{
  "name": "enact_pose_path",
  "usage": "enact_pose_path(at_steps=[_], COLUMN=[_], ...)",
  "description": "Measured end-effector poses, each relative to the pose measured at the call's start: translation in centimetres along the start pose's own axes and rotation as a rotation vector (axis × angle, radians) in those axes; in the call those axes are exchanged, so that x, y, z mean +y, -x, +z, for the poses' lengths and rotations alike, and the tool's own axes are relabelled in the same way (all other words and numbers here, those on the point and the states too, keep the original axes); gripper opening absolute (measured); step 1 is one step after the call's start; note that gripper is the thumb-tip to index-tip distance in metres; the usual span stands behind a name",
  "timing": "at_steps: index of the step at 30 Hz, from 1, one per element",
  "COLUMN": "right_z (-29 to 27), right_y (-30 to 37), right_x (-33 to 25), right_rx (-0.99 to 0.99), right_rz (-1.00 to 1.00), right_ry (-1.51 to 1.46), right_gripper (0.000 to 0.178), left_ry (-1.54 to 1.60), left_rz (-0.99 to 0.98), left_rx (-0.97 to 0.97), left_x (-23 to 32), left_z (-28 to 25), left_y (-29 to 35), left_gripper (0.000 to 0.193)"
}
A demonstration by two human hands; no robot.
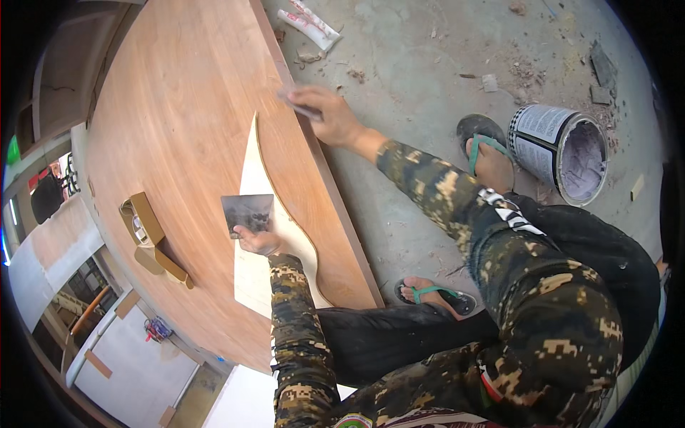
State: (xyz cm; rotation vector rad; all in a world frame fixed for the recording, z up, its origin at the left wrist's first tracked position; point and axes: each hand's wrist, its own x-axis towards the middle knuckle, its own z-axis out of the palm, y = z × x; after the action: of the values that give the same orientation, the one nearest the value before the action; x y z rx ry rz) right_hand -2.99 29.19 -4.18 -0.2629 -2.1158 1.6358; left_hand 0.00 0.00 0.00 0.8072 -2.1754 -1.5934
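Observation:
My left hand (260, 242) grips a flat, dark metal scraper plate (247, 208) with smears on its face. It is held over a pale, curved wooden cutout (251, 267) that lies on the large brown wooden panel (193, 107). Farther up, my right hand (330, 115) is closed round a small flat scraper (305, 110), blurred by motion. That scraper is at the panel's long right edge; whether its blade touches the wood I cannot tell.
An opened cardboard box (146, 228) lies on the panel's left part. Right of my feet, a tin (546, 143) of pale purplish paste lies tipped on the floor. A crumpled white tube (311, 27) and debris are scattered beyond the panel's edge.

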Motion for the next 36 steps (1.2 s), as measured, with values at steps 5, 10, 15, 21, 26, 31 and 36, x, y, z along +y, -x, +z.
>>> enact_pose_path(at_steps=[5,10,15,21,26,31,36], right_z=[-3.8,-2.1,-1.7,-4.3,-4.5,-4.3,-4.1], right_y=[-2.6,-9.2,-8.1,-4.4,-6.4,-8.8,-11.0], right_x=[0.3,1.0,0.8,-1.5,-1.0,1.4,1.2], right_rx=[-0.088,-0.150,-0.225,-0.540,-0.361,-0.273,-0.211], right_rz=[0.230,0.331,0.440,0.511,0.692,0.775,0.813], right_ry=[-0.174,-0.140,-0.183,-0.304,-0.313,-0.291,-0.283], right_gripper=[0.043,0.047,0.048,0.051,0.052,0.053,0.052], left_ry=[0.039,-0.063,-0.014,0.035,0.035,0.111,0.128], left_rz=[0.160,0.202,0.163,0.142,0.161,0.166,0.209], left_rx=[-0.038,-0.011,0.022,0.000,0.073,0.013,-0.004], left_x=[1.7,-0.2,1.8,0.3,-0.5,0.8,1.1], left_z=[0.3,-0.6,0.8,0.1,-0.6,1.3,0.8], left_y=[0.3,-0.9,1.0,-0.6,-1.6,0.3,0.2], left_gripper=[0.058,0.058,0.055,0.057,0.055,0.056,0.060])
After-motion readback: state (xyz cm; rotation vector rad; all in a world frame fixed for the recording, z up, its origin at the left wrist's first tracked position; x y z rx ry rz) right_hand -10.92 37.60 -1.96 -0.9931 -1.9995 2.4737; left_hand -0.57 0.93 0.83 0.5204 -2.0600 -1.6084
